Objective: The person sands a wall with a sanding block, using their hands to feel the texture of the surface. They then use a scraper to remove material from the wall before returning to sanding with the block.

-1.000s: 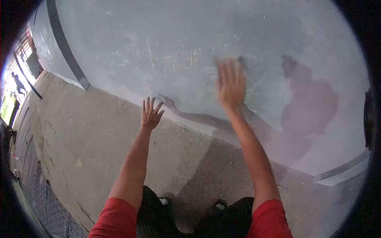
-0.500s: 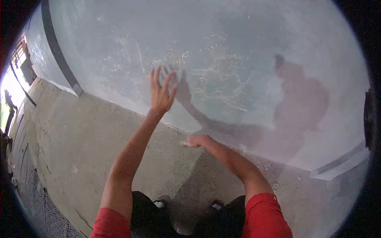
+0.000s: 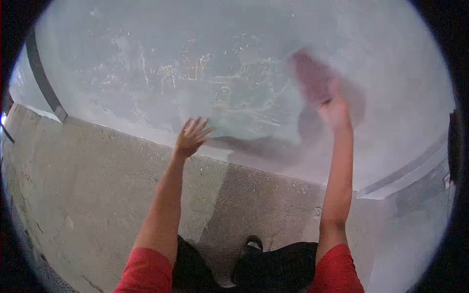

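Observation:
My right hand [image 3: 334,111] is raised against the grey wall [image 3: 234,29], blurred by motion. It grips a reddish-brown sheet of sandpaper [image 3: 312,78], whose free part reaches up and left from the fingers. Lower down, my left hand [image 3: 192,136] has its fingers spread and nothing in it, close to the bottom of the wall. Between and above the hands, the wall carries a patch of pale scratches and flaked marks [image 3: 224,73].
A rough concrete floor [image 3: 107,180] meets the wall along a slanting line. Dark-edged wall corners stand at left [image 3: 41,73] and right [image 3: 405,168]. My shoe [image 3: 254,241] and dark trousers show below, and shadows fall across floor and wall.
My right hand has swung up from near the floor line to the wall at right, and the sandpaper now shows in it. My left hand has dropped lower. The view has shifted.

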Demonstrator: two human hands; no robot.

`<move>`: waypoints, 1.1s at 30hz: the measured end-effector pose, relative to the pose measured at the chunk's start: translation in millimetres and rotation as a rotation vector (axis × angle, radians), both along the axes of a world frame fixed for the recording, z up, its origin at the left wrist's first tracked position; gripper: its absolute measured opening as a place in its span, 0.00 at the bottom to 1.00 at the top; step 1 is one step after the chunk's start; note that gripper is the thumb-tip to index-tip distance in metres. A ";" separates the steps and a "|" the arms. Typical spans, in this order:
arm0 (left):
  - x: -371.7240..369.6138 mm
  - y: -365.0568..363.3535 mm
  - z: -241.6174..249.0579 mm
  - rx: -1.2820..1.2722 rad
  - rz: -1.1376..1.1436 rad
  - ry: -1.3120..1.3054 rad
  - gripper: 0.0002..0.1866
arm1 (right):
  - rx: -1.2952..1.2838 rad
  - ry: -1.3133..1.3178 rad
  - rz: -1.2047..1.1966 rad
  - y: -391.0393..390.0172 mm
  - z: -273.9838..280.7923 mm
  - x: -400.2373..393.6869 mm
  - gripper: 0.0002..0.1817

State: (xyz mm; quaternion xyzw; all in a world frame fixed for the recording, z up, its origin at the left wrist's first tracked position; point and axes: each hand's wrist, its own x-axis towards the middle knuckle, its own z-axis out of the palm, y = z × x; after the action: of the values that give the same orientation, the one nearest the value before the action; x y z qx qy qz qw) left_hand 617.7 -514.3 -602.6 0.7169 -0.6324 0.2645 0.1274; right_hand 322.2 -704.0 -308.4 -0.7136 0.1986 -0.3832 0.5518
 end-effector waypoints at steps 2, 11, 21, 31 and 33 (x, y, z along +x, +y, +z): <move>17.5 29.4 -1.4 -0.030 0.115 -0.023 0.30 | 0.165 -0.767 0.020 15.6 33.9 5.5 0.28; 69.1 132.0 9.8 -0.016 0.545 0.086 0.33 | -1.432 0.244 -0.706 14.1 -84.7 126.3 0.35; 69.1 113.3 60.0 -0.212 0.493 0.127 0.30 | -1.480 0.605 0.456 52.0 -333.4 139.9 0.24; -46.7 -46.0 109.9 -0.354 -0.136 0.048 0.30 | -0.661 1.499 0.840 54.1 -295.6 91.1 0.32; -60.1 -51.7 84.4 -0.219 -0.139 0.037 0.29 | -0.648 1.430 0.753 18.2 -242.5 76.0 0.34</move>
State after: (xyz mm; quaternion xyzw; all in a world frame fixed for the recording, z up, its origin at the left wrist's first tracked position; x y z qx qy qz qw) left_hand 557.6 -566.0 -518.2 0.6580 -0.6453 0.3093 0.2345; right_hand 398.1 -685.9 -550.8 -0.9232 0.1293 0.3272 0.1545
